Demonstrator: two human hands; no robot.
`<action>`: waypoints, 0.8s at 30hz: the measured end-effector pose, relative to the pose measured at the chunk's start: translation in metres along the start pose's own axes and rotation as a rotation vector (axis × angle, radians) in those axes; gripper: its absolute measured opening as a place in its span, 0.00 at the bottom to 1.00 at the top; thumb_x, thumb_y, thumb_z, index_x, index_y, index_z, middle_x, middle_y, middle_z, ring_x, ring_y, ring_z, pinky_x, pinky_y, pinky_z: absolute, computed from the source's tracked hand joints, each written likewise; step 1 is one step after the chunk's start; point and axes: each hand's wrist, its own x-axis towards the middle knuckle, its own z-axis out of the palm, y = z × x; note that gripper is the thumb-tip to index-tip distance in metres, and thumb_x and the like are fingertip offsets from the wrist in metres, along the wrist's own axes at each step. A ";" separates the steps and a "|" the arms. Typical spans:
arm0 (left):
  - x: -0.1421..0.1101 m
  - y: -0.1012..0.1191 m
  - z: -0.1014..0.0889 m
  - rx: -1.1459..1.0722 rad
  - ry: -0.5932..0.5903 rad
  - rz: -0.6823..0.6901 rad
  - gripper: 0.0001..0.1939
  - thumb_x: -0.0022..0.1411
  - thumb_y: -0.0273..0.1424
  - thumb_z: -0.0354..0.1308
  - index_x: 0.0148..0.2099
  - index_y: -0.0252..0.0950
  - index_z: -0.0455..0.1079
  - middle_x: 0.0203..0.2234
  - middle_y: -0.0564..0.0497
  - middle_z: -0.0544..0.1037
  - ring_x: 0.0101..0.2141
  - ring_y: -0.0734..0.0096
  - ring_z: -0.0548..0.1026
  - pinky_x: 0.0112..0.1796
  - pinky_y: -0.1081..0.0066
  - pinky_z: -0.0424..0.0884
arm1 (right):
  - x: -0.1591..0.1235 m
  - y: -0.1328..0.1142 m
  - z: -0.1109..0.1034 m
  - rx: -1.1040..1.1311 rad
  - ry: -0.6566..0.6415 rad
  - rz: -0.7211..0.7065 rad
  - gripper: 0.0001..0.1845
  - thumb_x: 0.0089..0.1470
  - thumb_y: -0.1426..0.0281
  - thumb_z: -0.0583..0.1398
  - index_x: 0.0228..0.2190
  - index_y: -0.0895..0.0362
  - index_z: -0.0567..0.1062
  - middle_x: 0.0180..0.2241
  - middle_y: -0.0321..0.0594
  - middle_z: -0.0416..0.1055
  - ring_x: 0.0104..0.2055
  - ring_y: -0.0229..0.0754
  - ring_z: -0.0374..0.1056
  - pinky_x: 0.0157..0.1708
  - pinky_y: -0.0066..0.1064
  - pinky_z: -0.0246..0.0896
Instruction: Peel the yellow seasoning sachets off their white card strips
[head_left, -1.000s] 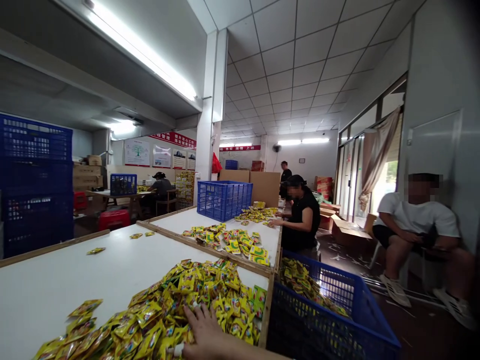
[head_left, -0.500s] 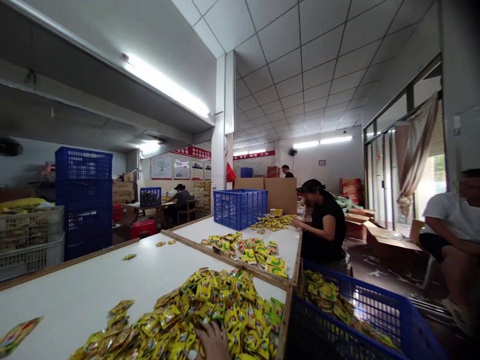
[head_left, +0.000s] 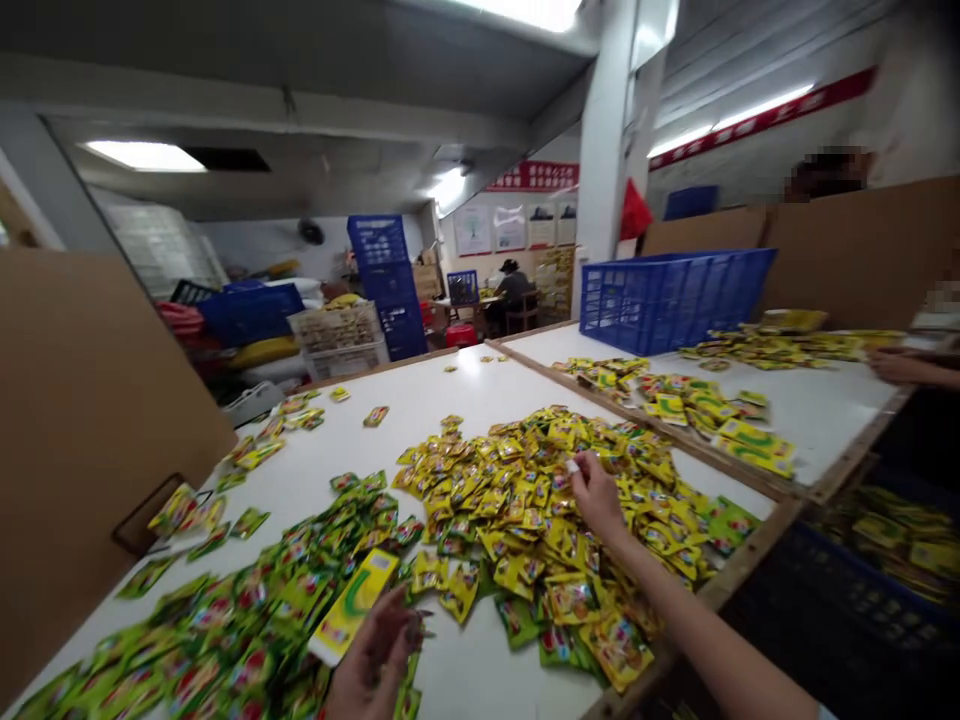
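In the head view, my left hand point(head_left: 379, 655) is low in the middle, its fingers curled by a flat yellow box point(head_left: 354, 605) with a green curve, which it appears to grip. Under and left of it spreads a heap of green sachets point(head_left: 255, 610). My right hand point(head_left: 598, 495) reaches into a larger heap of yellow sachets point(head_left: 517, 480), fingers drawn together in a pinch. Something white shows at a fingertip. What lies between those fingers cannot be made out. A few green sachets point(head_left: 517, 620) stick out at the yellow heap's near edge.
Wooden strips point(head_left: 750, 480) edge the white table point(head_left: 457, 650). Beyond the divider stand a blue crate point(head_left: 675, 300) and yellow packs point(head_left: 750, 440); a co-worker's hand point(head_left: 900, 365) is there. A cardboard panel point(head_left: 97, 430) borders the left. A blue basket point(head_left: 877, 580) of packs sits lower right.
The view has swung left and down, bringing the green heap, my left hand and the yellow box into sight. My right hand, earlier spread on the yellow heap, now has its fingers together.
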 end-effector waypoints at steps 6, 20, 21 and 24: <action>-0.007 -0.009 -0.091 0.093 0.233 -0.142 0.33 0.40 0.51 0.62 0.46 0.36 0.67 0.33 0.49 0.79 0.35 0.60 0.77 0.34 0.69 0.75 | -0.004 -0.002 -0.014 0.270 -0.059 0.266 0.12 0.46 0.60 0.56 0.29 0.53 0.60 0.15 0.27 0.52 0.14 0.32 0.46 0.15 0.25 0.37; 0.046 -0.020 0.060 1.112 -0.439 0.267 0.26 0.53 0.26 0.50 0.56 0.29 0.62 0.51 0.39 0.70 0.52 0.53 0.65 0.53 0.56 0.59 | -0.086 -0.060 0.009 0.828 -0.459 0.673 0.25 0.26 0.65 0.71 0.30 0.58 0.69 0.26 0.32 0.69 0.19 0.28 0.61 0.15 0.19 0.49; 0.049 -0.024 0.060 1.137 -0.473 0.277 0.25 0.54 0.25 0.48 0.55 0.29 0.63 0.50 0.39 0.70 0.52 0.53 0.66 0.53 0.57 0.59 | -0.084 -0.060 0.008 0.836 -0.450 0.665 0.25 0.26 0.66 0.71 0.29 0.59 0.69 0.25 0.32 0.69 0.19 0.28 0.61 0.15 0.19 0.48; 0.050 -0.035 0.044 1.055 -0.513 0.278 0.23 0.58 0.34 0.48 0.55 0.32 0.64 0.52 0.40 0.69 0.53 0.53 0.65 0.52 0.58 0.61 | -0.084 -0.058 0.004 0.849 -0.448 0.657 0.23 0.27 0.67 0.71 0.27 0.60 0.68 0.22 0.31 0.69 0.17 0.28 0.61 0.14 0.18 0.45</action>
